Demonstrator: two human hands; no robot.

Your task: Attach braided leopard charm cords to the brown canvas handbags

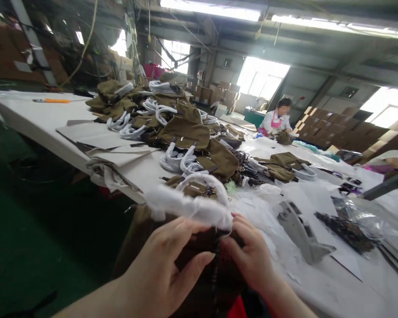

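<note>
An olive-brown bag [135, 234] is close in front of me at the table's near edge, its handles [189, 207] wrapped in white and blurred. My left hand [169, 260] lies over the bag's top, thumb apart from the fingers; its fingertips are partly hidden under the wrapped handle. On the right side of the opening, my right hand [250, 251] has its fingers bent around the bag's edge near the handle's end. A dark chain [215, 269] hangs down between the hands.
A heap of olive bags [185, 132] with wrapped handles covers the middle of the white table [40, 119]. Left are paper sheets [96, 134] and an orange cutter [57, 100]. Right are a grey tool [301, 234] and chains [348, 229]. A person [277, 121] sits farther back.
</note>
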